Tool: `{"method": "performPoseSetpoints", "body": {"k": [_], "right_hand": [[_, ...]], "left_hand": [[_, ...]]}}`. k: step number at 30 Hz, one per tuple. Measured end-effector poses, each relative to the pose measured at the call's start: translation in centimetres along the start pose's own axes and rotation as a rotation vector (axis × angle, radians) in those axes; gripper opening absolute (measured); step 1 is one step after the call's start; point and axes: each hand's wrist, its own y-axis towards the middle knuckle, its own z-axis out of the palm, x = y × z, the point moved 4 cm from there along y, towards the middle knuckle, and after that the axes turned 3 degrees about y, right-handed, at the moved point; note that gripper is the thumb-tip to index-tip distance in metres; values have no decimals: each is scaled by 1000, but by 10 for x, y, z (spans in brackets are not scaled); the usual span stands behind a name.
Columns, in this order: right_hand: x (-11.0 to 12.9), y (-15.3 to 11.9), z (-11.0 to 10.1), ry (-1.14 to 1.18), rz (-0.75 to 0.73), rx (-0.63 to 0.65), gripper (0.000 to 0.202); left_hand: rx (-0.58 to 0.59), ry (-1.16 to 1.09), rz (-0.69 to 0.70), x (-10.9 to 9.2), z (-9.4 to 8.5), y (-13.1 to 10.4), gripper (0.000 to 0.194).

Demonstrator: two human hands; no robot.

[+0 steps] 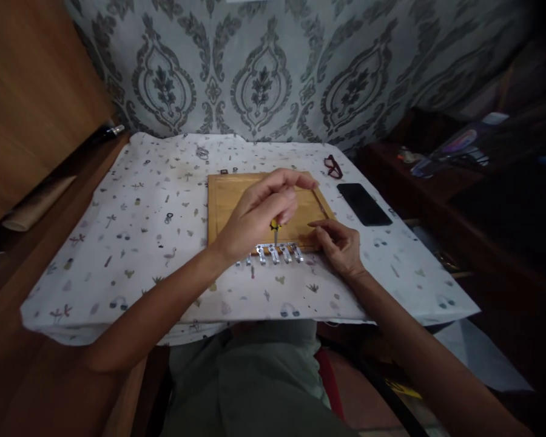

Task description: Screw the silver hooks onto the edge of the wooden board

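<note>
My left hand (pixel 268 206) is closed above the wooden board (pixel 222 209), its index finger stretched out to the right. Below its curled fingers shows a small screwdriver (pixel 275 227) with a yellow and black handle, its thin shaft pointing down at a silver metal strip with several hook-like clips (pixel 273 252). This strip lies along the board's near edge. At the board's right near corner is my right hand (pixel 341 244), thumb and index finger drawn close together. Whatever those fingertips hold, if anything, is too small to make out.
A patterned white cloth (pixel 145 255) covers the table. Right of the board lie a black phone (pixel 364 204) and dark red glasses (pixel 333 166). Small loose pieces are hard to tell from the cloth's print. A wooden panel (pixel 36 91) stands at the left, a papered wall (pixel 259 79) behind.
</note>
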Motion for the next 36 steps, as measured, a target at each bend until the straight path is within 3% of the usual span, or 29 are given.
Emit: {"method": "performPoseSetpoints", "body": {"k": [4, 7, 10, 13, 16, 20, 24, 27, 32, 36], "right_hand": [[13, -3, 0, 30, -23, -9, 40], [40, -8, 8, 84, -56, 128, 43], [74, -12, 21, 276, -115, 344, 50], [88, -10, 29, 363, -13, 364, 46], [87, -3, 29, 407, 83, 277, 45], [82, 7, 17, 416, 45, 138, 38], [78, 12, 8, 516, 64, 33, 29], [76, 12, 8, 647, 94, 0, 39], [70, 15, 13, 769, 55, 45, 64], [71, 20, 12, 901, 18, 135, 58]], "left_hand": [[3, 39, -11, 9, 10, 5, 16], [-26, 101, -3, 16, 19, 10, 18], [15, 143, 22, 23, 32, 17, 18], [75, 169, 3, 29, 41, 24, 19], [51, 330, 13, 28, 41, 27, 13], [-41, 714, 128, 22, 24, 16, 24], [175, 1234, -12, 43, 13, -6, 35], [294, 1532, 14, 60, 15, -20, 53], [355, 1696, 81, 73, 24, -32, 57], [346, 1748, 80, 77, 22, -34, 58]]}}
